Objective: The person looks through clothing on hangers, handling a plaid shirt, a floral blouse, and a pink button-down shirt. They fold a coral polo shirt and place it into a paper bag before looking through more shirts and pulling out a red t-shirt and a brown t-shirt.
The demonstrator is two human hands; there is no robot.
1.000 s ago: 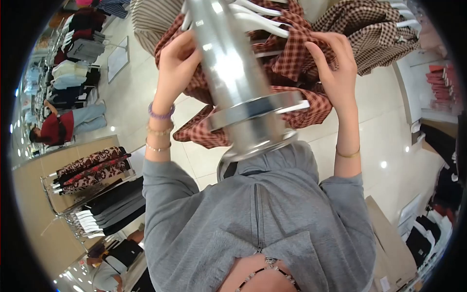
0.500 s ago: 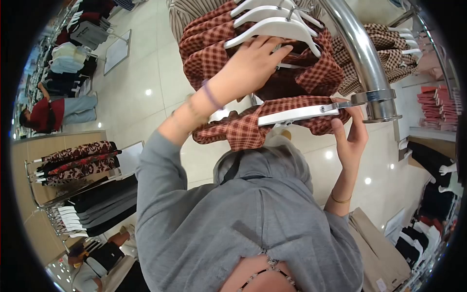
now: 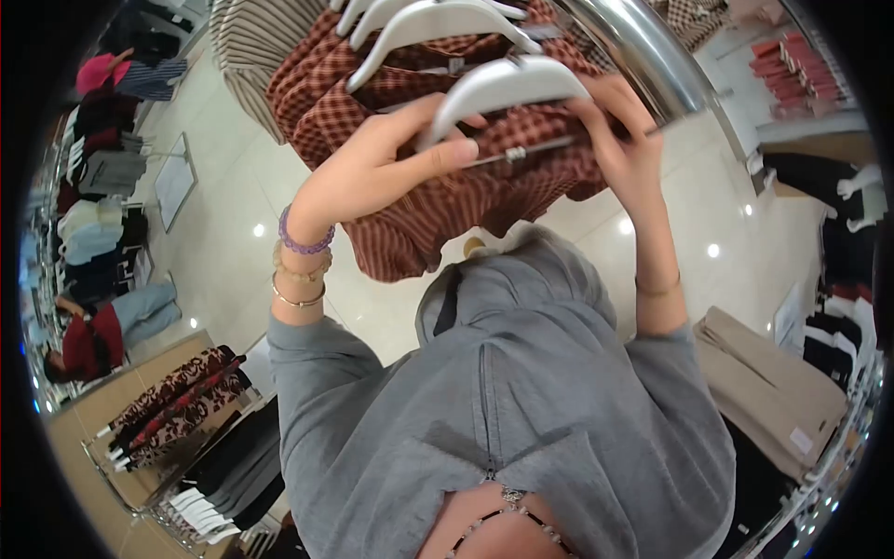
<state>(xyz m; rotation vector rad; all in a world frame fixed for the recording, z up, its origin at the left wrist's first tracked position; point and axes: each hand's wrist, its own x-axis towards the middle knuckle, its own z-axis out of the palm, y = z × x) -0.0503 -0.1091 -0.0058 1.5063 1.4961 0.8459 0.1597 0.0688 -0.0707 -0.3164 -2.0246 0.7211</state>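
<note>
A white hanger (image 3: pixel 512 88) carrying a red-brown checked shirt (image 3: pixel 438 214) is held between my hands in front of the rack. My left hand (image 3: pixel 372 168) grips the shirt at the hanger's left end, its thumb in front and the fingers partly hidden behind. At the hanger's right end, my right hand (image 3: pixel 629 140) closes around the shirt's shoulder, with some fingertips hidden. Right behind hang several matching checked shirts on white hangers (image 3: pixel 442 23). A small pale label shows inside the held shirt's neckline.
A curved chrome rail (image 3: pixel 643 61) runs at the upper right. Striped garments (image 3: pixel 244 65) hang at the back left. Folded pink clothes (image 3: pixel 787 74) lie on a shelf at right. Dark trousers (image 3: pixel 237 466) hang at lower left. A person in a dark red top (image 3: pixel 102 340) is at far left.
The nearest shirt has swung round to face me, its hanger now between both hands. My left hand has come off the shirts behind. The view has shifted.
</note>
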